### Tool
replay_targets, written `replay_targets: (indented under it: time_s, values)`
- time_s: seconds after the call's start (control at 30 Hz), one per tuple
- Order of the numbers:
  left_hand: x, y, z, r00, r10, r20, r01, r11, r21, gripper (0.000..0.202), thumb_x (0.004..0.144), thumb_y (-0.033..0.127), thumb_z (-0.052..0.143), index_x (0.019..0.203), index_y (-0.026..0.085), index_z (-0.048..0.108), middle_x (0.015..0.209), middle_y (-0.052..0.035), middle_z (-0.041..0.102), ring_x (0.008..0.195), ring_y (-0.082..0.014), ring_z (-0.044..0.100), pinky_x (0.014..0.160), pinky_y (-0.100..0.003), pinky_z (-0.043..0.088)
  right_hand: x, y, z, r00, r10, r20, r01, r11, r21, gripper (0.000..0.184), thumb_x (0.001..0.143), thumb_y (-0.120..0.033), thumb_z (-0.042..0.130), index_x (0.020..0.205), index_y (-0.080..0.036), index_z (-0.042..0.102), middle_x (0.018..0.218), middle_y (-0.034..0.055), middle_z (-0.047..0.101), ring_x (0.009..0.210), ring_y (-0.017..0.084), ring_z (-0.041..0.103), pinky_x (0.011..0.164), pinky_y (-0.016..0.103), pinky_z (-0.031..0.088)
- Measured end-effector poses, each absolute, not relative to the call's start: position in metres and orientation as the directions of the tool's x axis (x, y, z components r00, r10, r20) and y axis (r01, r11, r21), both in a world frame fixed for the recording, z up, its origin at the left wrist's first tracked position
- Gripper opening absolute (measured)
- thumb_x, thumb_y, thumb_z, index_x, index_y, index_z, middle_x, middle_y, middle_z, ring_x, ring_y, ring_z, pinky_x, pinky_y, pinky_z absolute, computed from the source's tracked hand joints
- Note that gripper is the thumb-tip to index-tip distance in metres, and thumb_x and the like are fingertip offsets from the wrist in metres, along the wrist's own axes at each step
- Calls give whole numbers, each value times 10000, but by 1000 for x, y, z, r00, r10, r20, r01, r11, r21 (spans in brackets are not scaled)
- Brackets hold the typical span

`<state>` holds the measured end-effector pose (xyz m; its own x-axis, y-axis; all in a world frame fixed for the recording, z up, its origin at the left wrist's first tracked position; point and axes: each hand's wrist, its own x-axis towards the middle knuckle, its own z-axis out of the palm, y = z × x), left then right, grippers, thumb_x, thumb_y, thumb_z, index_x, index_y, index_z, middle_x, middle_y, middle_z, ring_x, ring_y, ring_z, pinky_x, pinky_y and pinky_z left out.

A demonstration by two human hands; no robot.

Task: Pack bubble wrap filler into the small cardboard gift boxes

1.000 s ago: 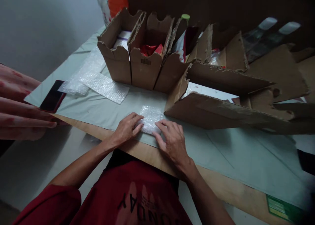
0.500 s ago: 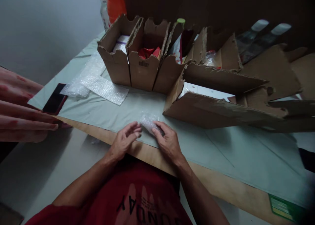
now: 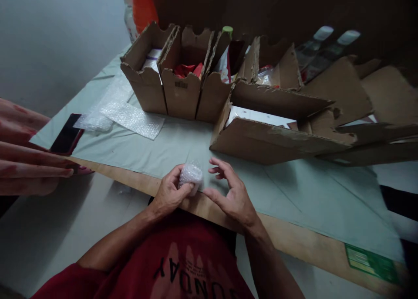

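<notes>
A small roll of bubble wrap [image 3: 192, 175] is held over the table's front edge by my left hand [image 3: 170, 189], thumb on the near side and fingers behind. Whether anything lies inside the wrap I cannot tell. To its right, my right hand [image 3: 230, 193] is open, thumb and fingers spread apart, close to the roll but not touching it. Farther left, a flat sheet of bubble wrap [image 3: 135, 119] lies on the pale green cloth [image 3: 176, 142], partly over a larger crumpled piece of bubble wrap [image 3: 112, 100].
Cardboard bins [image 3: 181, 98] line the back, holding packets and boxes. A cardboard bin lying lengthwise [image 3: 261, 144] sits nearer, right of centre. A phone [image 3: 66, 134] rests at the left edge. Clear bottles [image 3: 313, 46] and an orange bottle [image 3: 143, 7] stand behind. A green card [image 3: 370, 262] is at the right front edge.
The bubble wrap roll has passed from my right hand to my left. My right hand has let go and opened, moving slightly right. The view has shifted a little.
</notes>
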<state>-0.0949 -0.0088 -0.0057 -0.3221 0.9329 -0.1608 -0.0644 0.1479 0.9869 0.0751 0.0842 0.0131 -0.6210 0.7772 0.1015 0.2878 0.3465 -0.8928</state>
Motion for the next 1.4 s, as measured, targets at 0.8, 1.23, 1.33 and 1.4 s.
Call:
replay_targets:
  time_s: [0.8, 1.23, 1.33, 1.4]
  values:
    - [-85, 8, 6, 286, 932, -224, 256, 151, 955, 531, 785, 287, 672, 1315, 252, 657, 1164, -64, 735, 1019, -254, 670, 866, -331, 546, 146, 109, 79, -801, 587, -119, 372, 333, -866, 219, 844, -231, 723, 1059, -265, 735, 938, -10, 749, 816, 171, 680, 735, 286, 553]
    - [-91, 45, 0, 175, 980, -95, 170, 65, 983, 448, 877, 410, 672, 1288, 232, 671, 1145, -116, 772, 1084, -278, 718, 997, -446, 556, 202, 232, 155, -139, 940, 312, 825, 284, -488, 282, 779, -381, 720, 968, -173, 704, 798, 70, 702, 697, 185, 607, 688, 342, 462]
    - [-90, 47, -7, 174, 975, -136, 157, 109, 982, 450, 880, 430, 665, 1279, 221, 665, 1147, -124, 771, 1087, -285, 724, 948, -437, 586, 186, 232, 166, -202, 944, 259, 978, 206, 12, 279, 792, -387, 711, 972, -175, 739, 705, 60, 664, 640, 212, 569, 633, 343, 401]
    - [-92, 48, -12, 168, 973, -158, 148, 134, 980, 457, 886, 445, 658, 1282, 216, 656, 1154, -129, 768, 1096, -286, 723, 936, -437, 593, 176, 237, 171, -252, 953, 170, 960, 225, 164, 250, 799, -407, 706, 896, -181, 753, 681, 68, 649, 623, 219, 557, 606, 333, 371]
